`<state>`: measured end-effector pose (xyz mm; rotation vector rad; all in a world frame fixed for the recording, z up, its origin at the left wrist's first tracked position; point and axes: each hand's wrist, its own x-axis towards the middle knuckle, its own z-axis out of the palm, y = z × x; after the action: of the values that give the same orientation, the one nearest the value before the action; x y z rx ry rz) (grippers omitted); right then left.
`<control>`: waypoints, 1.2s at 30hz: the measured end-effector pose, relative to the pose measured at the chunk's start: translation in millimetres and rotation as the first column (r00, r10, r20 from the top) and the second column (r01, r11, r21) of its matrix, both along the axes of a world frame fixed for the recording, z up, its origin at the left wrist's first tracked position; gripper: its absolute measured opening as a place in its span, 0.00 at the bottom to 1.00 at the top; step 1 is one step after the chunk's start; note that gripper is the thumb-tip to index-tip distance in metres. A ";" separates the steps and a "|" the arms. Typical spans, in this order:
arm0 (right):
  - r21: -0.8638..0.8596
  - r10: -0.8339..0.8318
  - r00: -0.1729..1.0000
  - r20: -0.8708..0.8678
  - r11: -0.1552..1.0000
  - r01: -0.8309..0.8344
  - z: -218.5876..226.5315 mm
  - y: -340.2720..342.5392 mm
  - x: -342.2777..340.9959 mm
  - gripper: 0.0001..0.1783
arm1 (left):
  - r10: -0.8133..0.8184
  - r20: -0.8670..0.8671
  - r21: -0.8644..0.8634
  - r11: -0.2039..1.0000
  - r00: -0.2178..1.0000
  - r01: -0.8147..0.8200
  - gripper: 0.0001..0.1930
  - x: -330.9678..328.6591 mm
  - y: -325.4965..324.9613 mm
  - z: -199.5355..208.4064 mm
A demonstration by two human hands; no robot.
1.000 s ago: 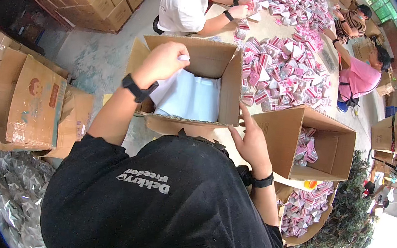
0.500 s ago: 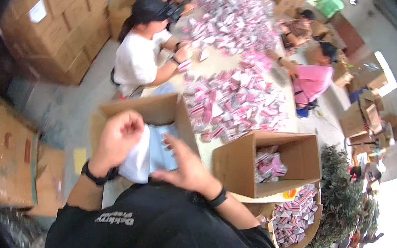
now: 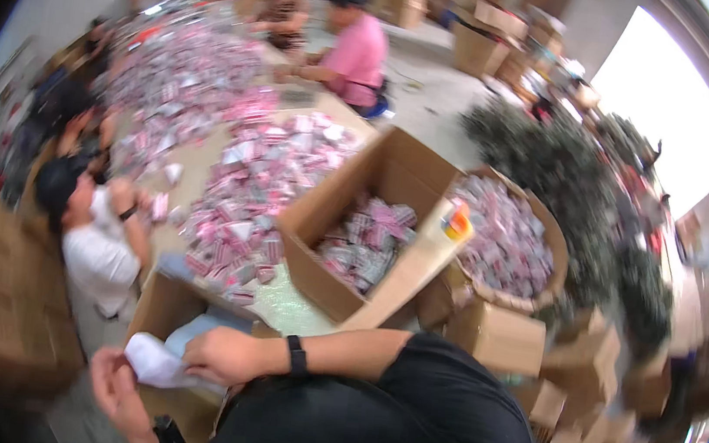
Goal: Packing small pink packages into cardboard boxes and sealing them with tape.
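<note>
My left hand (image 3: 121, 393) is at the lower left, its fingers curled at the edge of a soft white sheet (image 3: 153, 362), which may be cloth or a thin bag. From the right, my right hand (image 3: 227, 356) reaches across with its fingers closed on the other side of the same sheet. Both hands are over an open cardboard box (image 3: 155, 302) at the table's near edge. Light blue material (image 3: 201, 326) shows inside it, partly hidden by my right hand. Motion blurs the fingertips.
Small pink-and-white packets (image 3: 242, 209) cover much of the table. A larger open carton (image 3: 312, 282) holds more, beside a round bin (image 3: 514, 240) of them. An orange tape roll (image 3: 458, 222) lies on a carton flap. Co-workers sit along both sides.
My view has swung to the right, so the table now appears further left. My right hand, open before, has come in and closed on the white sheet. My left hand has lowered.
</note>
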<state>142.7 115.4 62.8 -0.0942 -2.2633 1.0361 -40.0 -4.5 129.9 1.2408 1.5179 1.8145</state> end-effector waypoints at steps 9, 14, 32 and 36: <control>-0.030 -0.135 0.987 -0.093 0.991 0.132 9.8 9.3 21.3 0.13 | -0.296 -0.249 -0.307 0.927 0.922 0.215 0.23 -27.6 16.0 -38.9; -0.072 -0.165 0.985 -0.040 0.984 0.162 6.2 7.9 29.7 0.13 | -0.311 -0.175 -0.331 0.912 0.934 0.242 0.23 -47.9 30.3 -91.0; -0.130 -0.216 0.951 0.220 0.960 0.248 -10.8 4.8 26.5 0.13 | -0.192 -0.128 -0.355 0.925 0.973 0.135 0.08 10.0 24.6 -47.6; -0.210 -0.135 0.970 0.204 0.962 0.178 -0.8 1.2 28.9 0.16 | -0.250 -0.146 -0.476 0.866 0.957 0.153 0.05 21.4 26.2 -40.2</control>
<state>171.6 116.6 62.0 -0.4793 -2.2503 1.2398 -18.5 21.6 89.7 1.3102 1.7235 1.1258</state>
